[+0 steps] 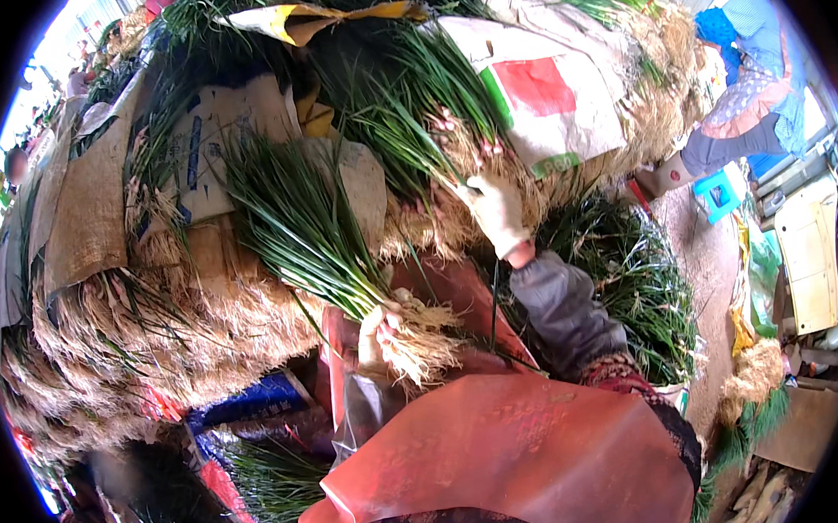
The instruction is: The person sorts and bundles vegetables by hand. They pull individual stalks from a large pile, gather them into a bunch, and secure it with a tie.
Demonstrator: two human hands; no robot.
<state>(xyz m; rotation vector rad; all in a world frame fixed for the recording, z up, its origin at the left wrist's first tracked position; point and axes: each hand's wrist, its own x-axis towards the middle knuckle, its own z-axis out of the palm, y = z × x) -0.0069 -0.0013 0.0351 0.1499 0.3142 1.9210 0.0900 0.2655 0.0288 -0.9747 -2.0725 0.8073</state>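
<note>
In my gloved left hand [374, 340] is a bunch of scallions [320, 242]. Its long green leaves point up and to the left, and its pale, shaggy roots [422, 341] hang out to the right over my lap. The fingers wrap round the white stems just above the roots. Farther off, my right hand [497, 213], in a pale glove, reaches into a heap of loose scallions [422, 121] on the pile. Its fingers close on some green stalks there; the fingertips are partly hidden.
A tall stack of rooted scallions [161, 338] runs along the left, partly under woven sacks [227, 139]. More scallions [616, 281] lie to my right. A red apron [512, 454] covers my lap. At the far right are a person in blue [757, 69] and a blue stool [715, 195].
</note>
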